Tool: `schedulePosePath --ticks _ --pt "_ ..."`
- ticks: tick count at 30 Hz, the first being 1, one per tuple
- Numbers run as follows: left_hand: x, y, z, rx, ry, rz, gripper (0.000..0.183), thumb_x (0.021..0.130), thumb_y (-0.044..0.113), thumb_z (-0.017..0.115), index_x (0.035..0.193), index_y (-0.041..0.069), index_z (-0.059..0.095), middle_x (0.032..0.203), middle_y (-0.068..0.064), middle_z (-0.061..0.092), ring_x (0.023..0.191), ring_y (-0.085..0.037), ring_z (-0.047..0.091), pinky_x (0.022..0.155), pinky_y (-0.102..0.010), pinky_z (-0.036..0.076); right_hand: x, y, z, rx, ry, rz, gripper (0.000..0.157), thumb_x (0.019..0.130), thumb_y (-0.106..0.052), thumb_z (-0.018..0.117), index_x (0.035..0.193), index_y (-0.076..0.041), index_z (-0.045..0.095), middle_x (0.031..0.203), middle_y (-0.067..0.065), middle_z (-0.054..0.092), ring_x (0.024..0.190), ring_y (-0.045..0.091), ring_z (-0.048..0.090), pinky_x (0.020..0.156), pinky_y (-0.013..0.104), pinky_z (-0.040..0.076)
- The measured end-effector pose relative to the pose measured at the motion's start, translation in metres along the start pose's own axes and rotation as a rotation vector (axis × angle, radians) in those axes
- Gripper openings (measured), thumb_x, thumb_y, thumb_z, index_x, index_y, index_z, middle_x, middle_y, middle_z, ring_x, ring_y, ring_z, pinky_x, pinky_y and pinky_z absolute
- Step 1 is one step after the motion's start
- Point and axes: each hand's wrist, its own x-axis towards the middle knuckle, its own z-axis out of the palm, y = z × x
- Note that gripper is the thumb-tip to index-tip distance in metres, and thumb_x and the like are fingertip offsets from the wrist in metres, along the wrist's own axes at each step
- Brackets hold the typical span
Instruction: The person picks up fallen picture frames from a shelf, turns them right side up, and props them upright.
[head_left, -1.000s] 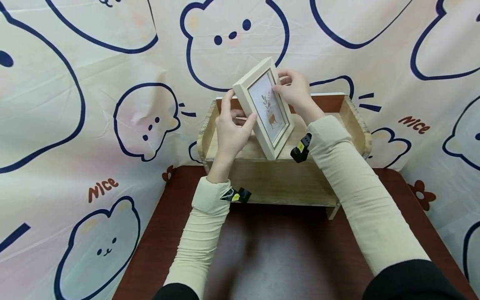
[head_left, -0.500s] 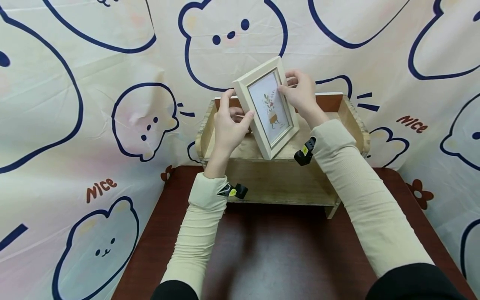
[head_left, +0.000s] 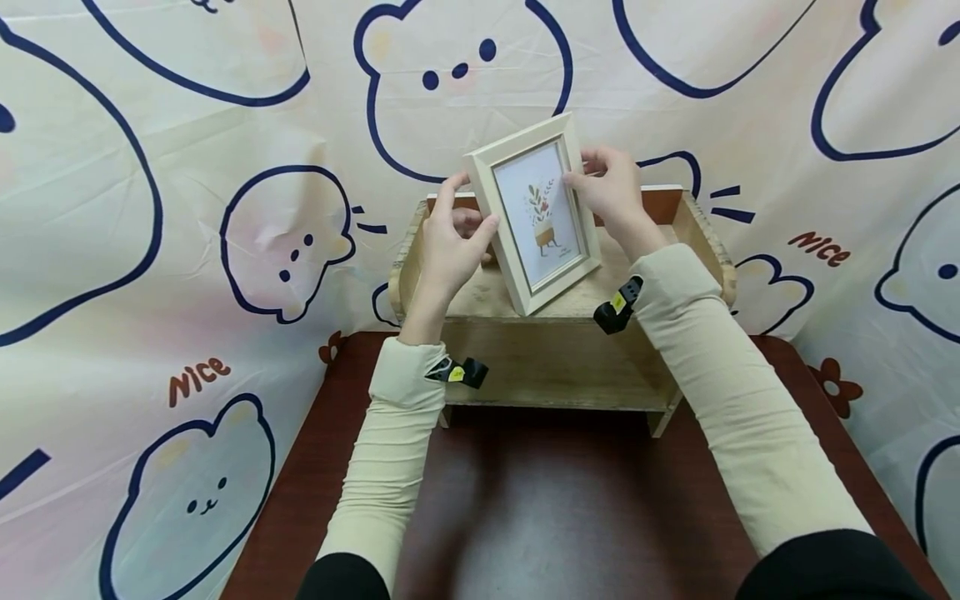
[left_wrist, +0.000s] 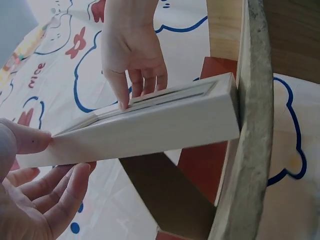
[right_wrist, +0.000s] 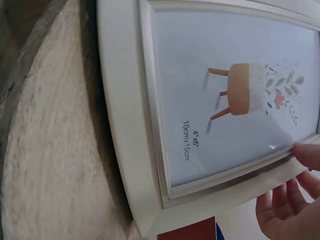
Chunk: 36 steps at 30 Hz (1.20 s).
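Note:
A cream picture frame (head_left: 502, 212) with a potted-plant print stands tilted back, its lower edge at the front of the small wooden shelf's top board (head_left: 480, 302). My left hand (head_left: 452, 246) grips its left side, thumb at the front edge and fingers behind. On the opposite side, my right hand (head_left: 617, 193) pinches the edge, with the thumb on the front border. A dark stand flap (left_wrist: 165, 192) juts from behind the frame in the left wrist view. "4x6" and "10cmx15cm" are printed on the insert (right_wrist: 190, 90) in the right wrist view.
The wooden shelf has raised side walls (head_left: 705, 242) and a reddish-brown back panel (head_left: 660, 204). It stands on a dark red-brown table (head_left: 540, 500). Behind hangs a pale cloth (head_left: 300, 125) with blue bear outlines. Each wrist wears a small black camera (head_left: 618, 306).
The picture frame has turned so that its front faces the head camera more squarely. My right hand has moved right with its edge; my left hand has shifted slightly left.

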Motion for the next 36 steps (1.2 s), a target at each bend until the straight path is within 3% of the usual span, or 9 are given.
schedulePosePath --ticks 5,8,11,14,18,25,29,36 --pt "-0.007 -0.008 0.006 -0.076 0.038 -0.009 0.051 0.086 0.010 0.062 0.132 0.008 0.041 0.086 -0.019 0.063 0.073 -0.025 0.062 0.059 -0.042 0.054 0.003 0.007 -0.006 0.136 -0.140 0.134 0.045 0.090 -0.026 0.058 0.130 -0.006 0.051 0.130 0.010 0.049 0.118 0.018 0.045 0.097 0.033 0.040" --pt "-0.013 -0.014 0.010 -0.123 0.042 -0.050 0.050 0.083 0.007 0.065 0.128 0.004 0.043 0.087 -0.019 0.061 0.074 -0.023 0.062 0.060 -0.041 0.054 0.005 0.013 -0.010 0.233 -0.222 0.205 0.052 0.091 -0.031 0.056 0.135 -0.005 0.045 0.134 0.010 0.046 0.120 0.019 0.045 0.100 0.035 0.036" --pt "-0.020 -0.018 0.012 -0.145 0.030 -0.081 0.046 0.079 0.004 0.068 0.118 0.001 0.045 0.085 -0.016 0.060 0.072 -0.019 0.059 0.057 -0.032 0.054 0.007 0.020 -0.014 0.320 -0.264 0.252 0.052 0.091 -0.032 0.056 0.134 -0.004 0.045 0.127 0.010 0.052 0.112 0.020 0.051 0.101 0.036 0.035" --pt "-0.024 -0.022 0.013 -0.151 0.021 -0.080 0.040 0.077 0.001 0.069 0.110 -0.002 0.045 0.081 -0.014 0.058 0.069 -0.016 0.056 0.055 -0.027 0.052 0.008 0.026 -0.017 0.365 -0.278 0.280 0.050 0.091 -0.031 0.057 0.130 -0.002 0.048 0.109 0.007 0.060 0.100 0.018 0.056 0.100 0.037 0.035" --pt "-0.027 -0.026 0.015 -0.153 0.022 -0.058 0.038 0.076 -0.001 0.068 0.108 -0.003 0.048 0.078 -0.011 0.056 0.067 -0.013 0.053 0.053 -0.025 0.051 0.008 0.030 -0.018 0.398 -0.291 0.286 0.051 0.090 -0.030 0.057 0.131 -0.001 0.047 0.098 0.003 0.060 0.096 0.017 0.056 0.100 0.037 0.036" --pt "-0.027 -0.027 0.018 -0.153 0.035 -0.023 0.031 0.077 -0.002 0.067 0.105 -0.005 0.053 0.078 -0.013 0.058 0.065 -0.011 0.053 0.052 -0.020 0.048 0.006 0.033 -0.017 0.386 -0.300 0.270 0.054 0.092 -0.030 0.054 0.136 -0.001 0.041 0.119 0.009 0.053 0.109 0.020 0.050 0.102 0.035 0.034" --pt "-0.026 -0.029 0.019 -0.160 0.039 -0.037 0.030 0.078 -0.002 0.066 0.106 -0.006 0.053 0.081 -0.014 0.058 0.068 -0.012 0.054 0.054 -0.023 0.051 0.005 0.035 -0.018 0.373 -0.302 0.265 0.056 0.092 -0.032 0.053 0.137 -0.002 0.039 0.133 0.015 0.046 0.115 0.023 0.047 0.103 0.035 0.034" --pt "-0.021 -0.032 0.017 -0.146 0.043 -0.070 0.033 0.081 -0.003 0.064 0.112 -0.006 0.054 0.088 -0.018 0.059 0.073 -0.016 0.056 0.061 -0.028 0.054 0.003 0.040 -0.022 0.351 -0.283 0.246 0.055 0.092 -0.032 0.053 0.138 -0.004 0.040 0.132 0.014 0.047 0.109 0.020 0.052 0.100 0.034 0.038"
